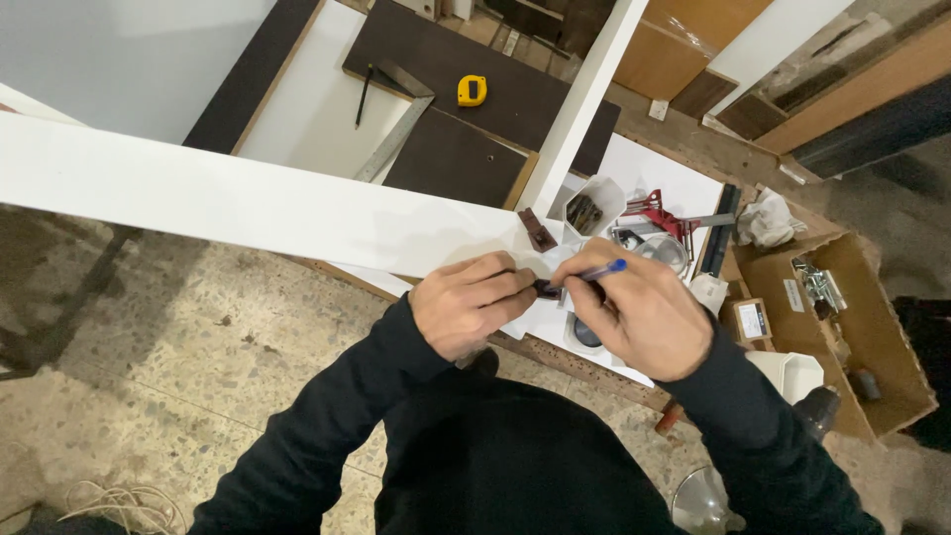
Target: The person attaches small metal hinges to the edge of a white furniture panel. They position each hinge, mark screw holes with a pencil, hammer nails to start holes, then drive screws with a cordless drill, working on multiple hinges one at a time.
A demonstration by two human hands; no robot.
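Observation:
My left hand (474,302) presses a small dark brown bracket piece (547,289) against the end of a long white board (228,203). My right hand (639,312) grips a blue pen (594,271), its tip at that same small piece. A second dark brown bracket (537,229) lies on the white board just beyond my hands. Both black sleeves reach up from the bottom of the view.
A yellow tape measure (472,90) and a metal square (396,129) lie on a dark panel (466,59) farther away. A white cup of dark fittings (584,211), a red clamp (654,210) and a cardboard box (852,327) sit to the right. A white upright board (584,94) stands beyond.

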